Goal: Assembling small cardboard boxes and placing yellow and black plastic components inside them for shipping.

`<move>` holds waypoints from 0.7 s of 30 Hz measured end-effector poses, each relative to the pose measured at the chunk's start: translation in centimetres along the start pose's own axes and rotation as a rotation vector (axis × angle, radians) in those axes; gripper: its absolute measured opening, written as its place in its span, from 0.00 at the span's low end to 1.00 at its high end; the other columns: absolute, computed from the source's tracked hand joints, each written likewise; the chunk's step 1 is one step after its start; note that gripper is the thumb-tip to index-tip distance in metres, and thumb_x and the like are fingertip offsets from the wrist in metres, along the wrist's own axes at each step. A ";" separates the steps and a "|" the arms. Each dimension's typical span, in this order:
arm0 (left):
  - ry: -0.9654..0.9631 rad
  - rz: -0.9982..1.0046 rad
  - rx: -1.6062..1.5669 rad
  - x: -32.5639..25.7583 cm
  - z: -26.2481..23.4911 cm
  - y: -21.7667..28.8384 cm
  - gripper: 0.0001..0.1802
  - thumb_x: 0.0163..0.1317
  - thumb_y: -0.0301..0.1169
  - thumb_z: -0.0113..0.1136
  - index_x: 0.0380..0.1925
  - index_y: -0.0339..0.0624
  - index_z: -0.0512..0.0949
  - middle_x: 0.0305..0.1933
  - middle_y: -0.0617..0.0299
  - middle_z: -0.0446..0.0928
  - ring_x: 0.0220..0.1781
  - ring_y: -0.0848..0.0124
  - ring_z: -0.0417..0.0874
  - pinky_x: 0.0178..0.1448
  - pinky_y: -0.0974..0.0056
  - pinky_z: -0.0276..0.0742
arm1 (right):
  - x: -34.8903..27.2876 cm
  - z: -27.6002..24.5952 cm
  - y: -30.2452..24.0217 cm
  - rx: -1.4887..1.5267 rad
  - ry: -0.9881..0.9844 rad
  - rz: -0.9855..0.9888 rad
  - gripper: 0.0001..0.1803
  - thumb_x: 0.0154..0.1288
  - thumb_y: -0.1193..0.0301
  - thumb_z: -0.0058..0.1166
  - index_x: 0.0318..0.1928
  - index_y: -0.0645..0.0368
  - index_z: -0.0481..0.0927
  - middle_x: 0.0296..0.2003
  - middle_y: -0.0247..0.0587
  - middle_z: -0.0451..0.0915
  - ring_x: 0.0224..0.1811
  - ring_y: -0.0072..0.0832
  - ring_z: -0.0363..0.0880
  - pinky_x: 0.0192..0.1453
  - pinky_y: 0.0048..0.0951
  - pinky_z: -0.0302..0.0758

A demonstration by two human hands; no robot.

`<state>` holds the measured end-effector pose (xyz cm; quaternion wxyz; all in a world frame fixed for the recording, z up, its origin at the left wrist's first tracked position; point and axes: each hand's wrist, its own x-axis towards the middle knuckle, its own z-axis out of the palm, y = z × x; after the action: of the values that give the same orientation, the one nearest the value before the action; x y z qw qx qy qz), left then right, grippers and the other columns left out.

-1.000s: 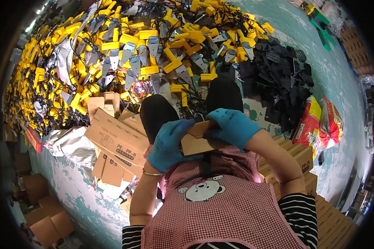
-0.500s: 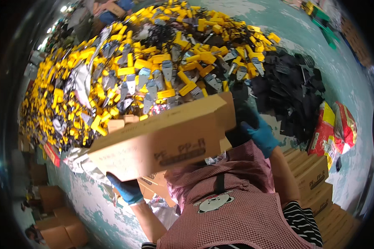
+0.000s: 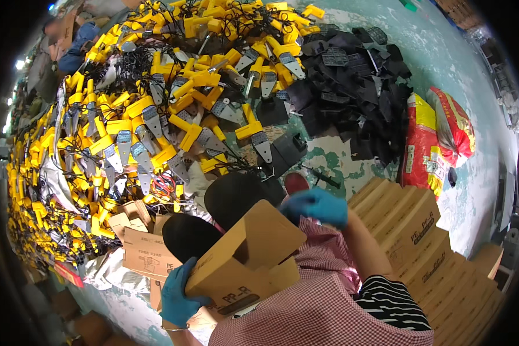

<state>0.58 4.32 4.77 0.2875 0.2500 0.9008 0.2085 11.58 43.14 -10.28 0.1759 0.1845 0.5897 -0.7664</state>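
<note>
A brown cardboard box [image 3: 242,259] rests tilted on my lap, its flaps partly open. My left hand [image 3: 179,294], in a blue glove, grips the box at its lower left corner. My right hand [image 3: 317,206], also in a blue glove, hovers just past the box's upper right corner with its fingers curled and nothing visible in them. My black-clad knees [image 3: 213,213] show above the box. A red checked apron [image 3: 317,300] covers my front.
A big heap of yellow and grey tools with black cords [image 3: 155,109] covers the floor ahead. Black parts [image 3: 352,86] pile up at upper right beside a red and yellow sack [image 3: 432,138]. Stacked brown boxes [image 3: 427,248] stand at right. Flat cardboard [image 3: 144,254] lies at left.
The box was raised high and long across my view half a second ago; it has come down onto my lap. My right hand has left it and moved off to the right.
</note>
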 end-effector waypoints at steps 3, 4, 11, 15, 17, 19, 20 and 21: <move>0.052 -0.130 -0.028 -0.6 -0.8 0.1 0.49 0.28 0.28 0.77 0.62 0.44 0.76 0.54 0.53 0.81 0.54 0.55 0.82 0.59 0.56 0.77 | 8.5 -5.6 4.1 -0.180 0.643 -0.093 0.21 0.65 0.65 0.58 0.57 0.57 0.81 0.49 0.43 0.85 0.49 0.31 0.83 0.56 0.33 0.77; 0.105 -0.188 -0.093 -0.9 -1.1 -0.1 0.46 0.30 0.27 0.75 0.60 0.43 0.77 0.52 0.53 0.82 0.52 0.57 0.84 0.58 0.58 0.79 | 11.9 -8.9 8.2 -0.613 0.803 -0.061 0.19 0.64 0.68 0.57 0.55 0.54 0.82 0.53 0.43 0.83 0.51 0.36 0.83 0.57 0.36 0.77; 0.349 -0.325 -0.125 -2.3 -1.7 -1.9 0.30 0.61 0.45 0.63 0.58 0.35 0.78 0.49 0.46 0.84 0.51 0.58 0.86 0.54 0.59 0.79 | 20.3 -19.9 19.7 -1.469 0.909 0.075 0.17 0.58 0.70 0.57 0.49 0.50 0.84 0.65 0.45 0.72 0.63 0.49 0.73 0.63 0.45 0.74; 0.390 -0.398 -0.065 -3.8 -1.6 -1.1 0.36 0.70 0.58 0.51 0.58 0.33 0.77 0.49 0.41 0.82 0.52 0.54 0.86 0.54 0.57 0.79 | 21.2 -16.2 16.7 -1.469 0.456 0.091 0.20 0.53 0.69 0.64 0.50 0.50 0.84 0.64 0.45 0.73 0.67 0.49 0.69 0.65 0.44 0.72; 0.389 -0.397 -0.047 -2.8 -1.5 -1.1 0.33 0.71 0.54 0.52 0.59 0.33 0.76 0.49 0.40 0.82 0.52 0.54 0.86 0.54 0.57 0.79 | 19.6 -15.6 14.8 -1.397 0.501 -0.089 0.22 0.52 0.70 0.67 0.50 0.53 0.83 0.60 0.46 0.77 0.63 0.45 0.74 0.61 0.40 0.74; 0.346 -0.356 -0.091 -1.6 -1.4 -1.5 0.31 0.71 0.51 0.53 0.59 0.33 0.76 0.50 0.40 0.82 0.53 0.54 0.85 0.56 0.58 0.78 | 17.4 -13.9 11.6 -0.482 0.662 0.046 0.20 0.54 0.74 0.66 0.50 0.56 0.82 0.56 0.45 0.79 0.56 0.42 0.79 0.56 0.35 0.76; 0.333 -0.367 -0.104 -1.2 -1.4 -1.7 0.28 0.70 0.46 0.55 0.60 0.35 0.76 0.51 0.41 0.82 0.55 0.52 0.84 0.57 0.58 0.77 | 15.2 -11.7 7.9 -0.448 0.667 -0.043 0.17 0.55 0.75 0.66 0.47 0.57 0.82 0.55 0.45 0.80 0.53 0.41 0.80 0.54 0.35 0.77; 0.334 -0.366 -0.107 -0.7 -1.4 -1.8 0.28 0.70 0.46 0.55 0.60 0.35 0.76 0.51 0.41 0.82 0.55 0.52 0.84 0.57 0.58 0.77 | 12.5 -9.3 3.4 -0.415 0.683 -0.131 0.15 0.56 0.76 0.65 0.45 0.57 0.81 0.54 0.44 0.81 0.50 0.40 0.81 0.52 0.34 0.77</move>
<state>-0.42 2.21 5.18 0.1806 0.0294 0.9536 0.2390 3.12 50.70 -21.49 -0.0459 0.3510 0.7669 -0.5353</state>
